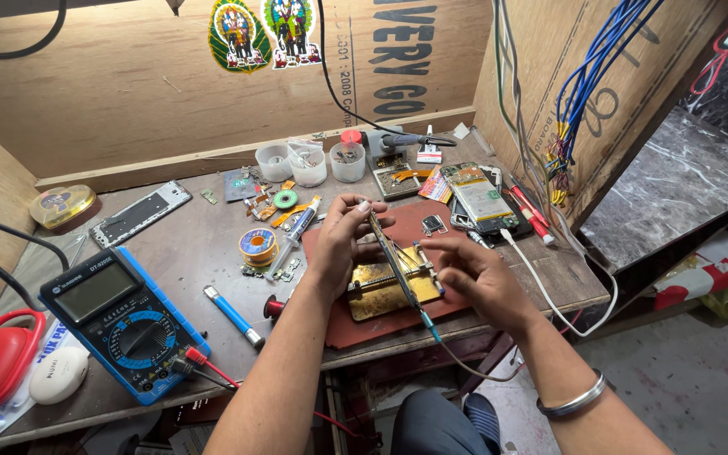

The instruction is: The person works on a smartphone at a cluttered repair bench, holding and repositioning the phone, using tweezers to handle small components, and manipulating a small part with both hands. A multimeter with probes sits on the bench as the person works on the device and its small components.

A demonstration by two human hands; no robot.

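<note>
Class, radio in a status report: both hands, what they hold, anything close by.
Left hand pinching long thin tool. Right hand beside it, over brass holder. Solder spool close left.

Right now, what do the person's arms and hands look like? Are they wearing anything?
Both arms are bare, with no sleeves and no gloves. The right hand has a plain silver metal bangle around its wrist. The left hand wears nothing that shows: no ring, watch or band.
</note>
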